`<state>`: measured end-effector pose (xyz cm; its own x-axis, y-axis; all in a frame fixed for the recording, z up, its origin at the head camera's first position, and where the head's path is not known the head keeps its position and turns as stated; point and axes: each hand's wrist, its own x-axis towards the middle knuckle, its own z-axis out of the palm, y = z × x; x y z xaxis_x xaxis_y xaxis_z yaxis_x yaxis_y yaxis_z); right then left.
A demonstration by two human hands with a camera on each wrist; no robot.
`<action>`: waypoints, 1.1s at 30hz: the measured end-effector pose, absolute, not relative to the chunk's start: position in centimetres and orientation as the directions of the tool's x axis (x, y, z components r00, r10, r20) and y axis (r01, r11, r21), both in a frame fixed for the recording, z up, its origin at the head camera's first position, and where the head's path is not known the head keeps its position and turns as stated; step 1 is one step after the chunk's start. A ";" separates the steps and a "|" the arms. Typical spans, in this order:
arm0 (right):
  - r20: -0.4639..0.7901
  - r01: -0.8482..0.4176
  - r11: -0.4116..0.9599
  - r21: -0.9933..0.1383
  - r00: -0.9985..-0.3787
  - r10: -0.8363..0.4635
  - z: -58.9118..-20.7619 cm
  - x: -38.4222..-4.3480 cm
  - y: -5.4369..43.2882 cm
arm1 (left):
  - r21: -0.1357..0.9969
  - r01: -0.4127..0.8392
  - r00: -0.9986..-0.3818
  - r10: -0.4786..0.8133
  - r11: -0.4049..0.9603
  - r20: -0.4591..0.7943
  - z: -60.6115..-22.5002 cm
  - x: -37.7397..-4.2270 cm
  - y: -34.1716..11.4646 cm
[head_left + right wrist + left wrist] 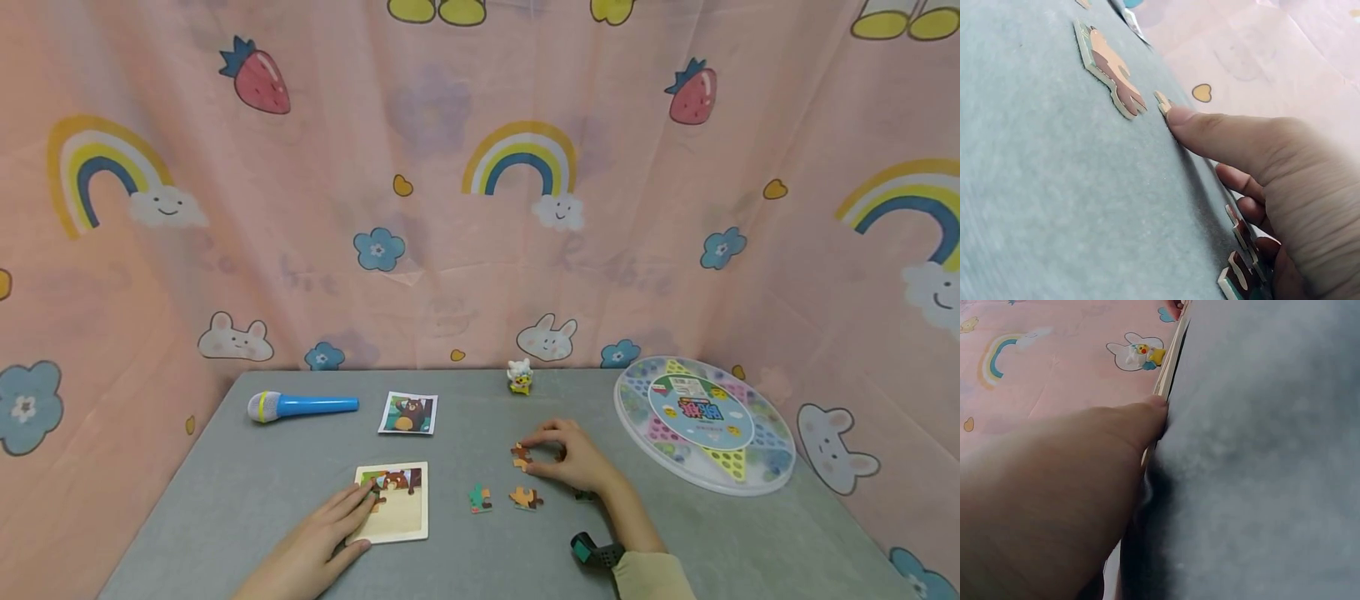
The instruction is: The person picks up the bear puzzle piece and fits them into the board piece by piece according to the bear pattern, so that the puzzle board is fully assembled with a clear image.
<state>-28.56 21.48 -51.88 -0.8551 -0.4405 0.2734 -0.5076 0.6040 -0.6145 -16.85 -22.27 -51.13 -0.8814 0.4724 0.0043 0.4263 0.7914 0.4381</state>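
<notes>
My left hand point(326, 533) rests on the left side of a square wooden puzzle tray point(408, 523), fingers extended over it and thumb at its lower left. A bear picture fills the tray's upper part, and bare wood shows below. With thumb and index finger my right hand point(573, 458) pinches a small brown puzzle piece point(520, 456) at the table surface; its tan edge point(1162, 102) shows at the thumb tip in the right wrist view. Nearby lie an orange-brown piece point(527, 497) and a green piece point(480, 498). Darker pieces point(1235, 275) lie partly hidden beneath the right hand.
Behind the tray lies a bear picture card point(408, 413), with a blue toy microphone point(315, 406) to its left. A small white-and-yellow figurine point(520, 377) stands at the table's back edge. The round game board point(765, 454) occupies the right side. A pink curtain point(450, 292) hangs behind.
</notes>
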 end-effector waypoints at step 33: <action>0.295 -0.474 0.636 -0.608 -0.879 -0.374 -50.6 -28.4 20.1 | 0.446 0.440 -0.886 0.458 0.779 0.073 -50.6 -16.5 -22.2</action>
<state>-28.39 20.15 -50.62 -0.8795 -0.3736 0.2947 -0.4742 0.6364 -0.6083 -16.52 -22.24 -50.61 -0.8857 0.4584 0.0729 0.4400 0.7793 0.4462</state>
